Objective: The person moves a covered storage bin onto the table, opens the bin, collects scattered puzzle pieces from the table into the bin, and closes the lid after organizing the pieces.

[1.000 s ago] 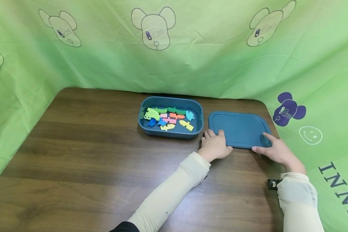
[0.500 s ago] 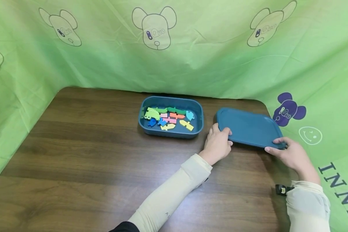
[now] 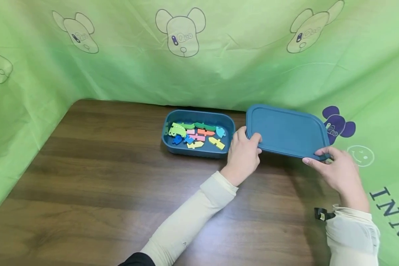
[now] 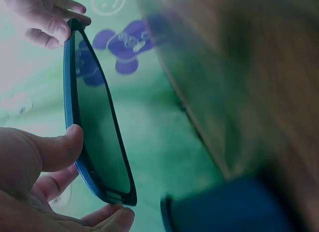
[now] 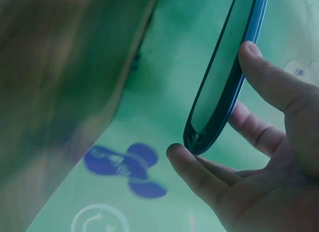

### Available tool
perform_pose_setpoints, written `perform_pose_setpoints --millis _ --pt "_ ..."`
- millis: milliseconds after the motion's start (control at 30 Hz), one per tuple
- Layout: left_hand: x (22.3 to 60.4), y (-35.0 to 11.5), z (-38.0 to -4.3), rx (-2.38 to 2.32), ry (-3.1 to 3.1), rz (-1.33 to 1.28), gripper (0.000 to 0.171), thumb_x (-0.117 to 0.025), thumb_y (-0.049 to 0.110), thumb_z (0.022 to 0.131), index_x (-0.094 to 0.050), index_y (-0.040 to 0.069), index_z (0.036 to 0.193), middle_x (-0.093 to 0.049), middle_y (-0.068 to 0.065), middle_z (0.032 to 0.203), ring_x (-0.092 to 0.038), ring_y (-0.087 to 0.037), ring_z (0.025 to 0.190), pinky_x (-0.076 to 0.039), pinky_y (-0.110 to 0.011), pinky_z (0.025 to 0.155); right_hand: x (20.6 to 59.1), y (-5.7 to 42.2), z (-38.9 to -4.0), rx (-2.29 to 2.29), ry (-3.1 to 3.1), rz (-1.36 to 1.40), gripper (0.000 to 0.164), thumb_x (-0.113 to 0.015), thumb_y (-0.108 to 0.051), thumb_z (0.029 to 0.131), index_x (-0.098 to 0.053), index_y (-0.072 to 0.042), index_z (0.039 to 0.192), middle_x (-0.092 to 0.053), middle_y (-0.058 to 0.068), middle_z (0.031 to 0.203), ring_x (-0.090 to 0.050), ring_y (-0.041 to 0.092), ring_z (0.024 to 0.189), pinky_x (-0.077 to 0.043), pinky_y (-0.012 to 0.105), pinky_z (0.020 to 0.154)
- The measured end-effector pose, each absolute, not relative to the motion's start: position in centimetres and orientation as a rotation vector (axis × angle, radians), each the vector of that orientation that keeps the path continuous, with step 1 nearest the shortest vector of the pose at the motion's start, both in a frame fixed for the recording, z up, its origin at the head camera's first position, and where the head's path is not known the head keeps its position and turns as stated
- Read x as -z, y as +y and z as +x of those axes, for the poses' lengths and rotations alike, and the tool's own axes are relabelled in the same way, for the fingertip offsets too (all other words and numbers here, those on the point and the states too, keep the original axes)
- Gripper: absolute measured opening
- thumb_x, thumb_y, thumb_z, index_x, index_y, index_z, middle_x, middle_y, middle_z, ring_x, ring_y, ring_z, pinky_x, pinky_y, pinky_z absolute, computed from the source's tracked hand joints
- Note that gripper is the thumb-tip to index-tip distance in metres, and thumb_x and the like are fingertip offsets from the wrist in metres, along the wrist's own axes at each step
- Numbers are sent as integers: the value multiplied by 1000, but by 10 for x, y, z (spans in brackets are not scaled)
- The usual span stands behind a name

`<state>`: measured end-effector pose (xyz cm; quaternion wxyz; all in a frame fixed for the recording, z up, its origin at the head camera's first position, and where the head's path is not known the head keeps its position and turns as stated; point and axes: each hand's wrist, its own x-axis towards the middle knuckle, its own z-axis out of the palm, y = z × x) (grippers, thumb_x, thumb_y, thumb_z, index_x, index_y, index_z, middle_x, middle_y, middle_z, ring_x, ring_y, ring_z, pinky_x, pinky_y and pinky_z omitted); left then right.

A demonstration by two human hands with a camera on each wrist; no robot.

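Observation:
A blue rectangular lid [image 3: 286, 131] with rounded corners is held up off the table, tilted. My left hand [image 3: 242, 157] grips its near left corner. At the near right corner, my right hand [image 3: 340, 171] pinches the rim between thumb and fingers. Both wrist views show the lid's rim [image 4: 70, 92] between thumb and fingers. Left of the lid stands a blue box [image 3: 199, 151] without a cover, close beside my left hand. Inside it lie several colourful flat toy pieces, among them a light green one [image 3: 177, 130], a yellow one [image 3: 217, 143] and an orange one [image 3: 206, 132].
Dark wood table [image 3: 103, 177] lies under the box and the lid. A green printed cloth [image 3: 126, 55] hangs along the back and both sides of the table. The box stands near the table's back edge.
Both hands have taken hold of the lid and raised it from the table, first shifting it right, then up and tilting it. The box and its pieces have stayed in place.

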<state>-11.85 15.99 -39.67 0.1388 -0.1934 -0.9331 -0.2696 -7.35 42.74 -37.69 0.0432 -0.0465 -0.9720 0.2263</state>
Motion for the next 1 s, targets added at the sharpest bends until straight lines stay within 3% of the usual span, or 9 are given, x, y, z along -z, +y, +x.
perform_pose_setpoints --millis 233,500,700,1000 --pt "390 121 -128 984 -2701 -505 16 -71 20 96 -67 19 112 -43 -16 145 -48 -30 132 -34 -40 110 370 385 -85 -741 -2891 -90 50 -74 -40 92 -60 2 117 -53 29 106 -44 49 110 -34 54 80" --pt "398 68 -137 1103 -2684 -455 16 -74 19 94 -68 16 109 -43 -19 145 -44 -33 133 -25 -47 114 372 332 -98 -814 -2823 -32 46 -76 -37 91 -61 1 113 -43 38 131 -39 57 120 -31 65 94" --pt "406 29 -139 1105 -2715 -427 16 -74 19 94 -68 16 108 -43 -19 145 -43 -30 135 -20 -49 116 383 294 -102 -857 -2815 -9 44 -78 -37 90 -61 -2 109 -41 39 132 -43 57 117 -35 65 91" --pt "415 -26 -138 1085 -2746 -404 17 -76 13 91 -68 13 106 -47 -22 141 -35 -33 142 -19 -53 116 396 239 -103 -840 -2889 -18 42 -74 -39 92 -57 -6 112 -40 41 131 -52 61 98 -43 67 81"
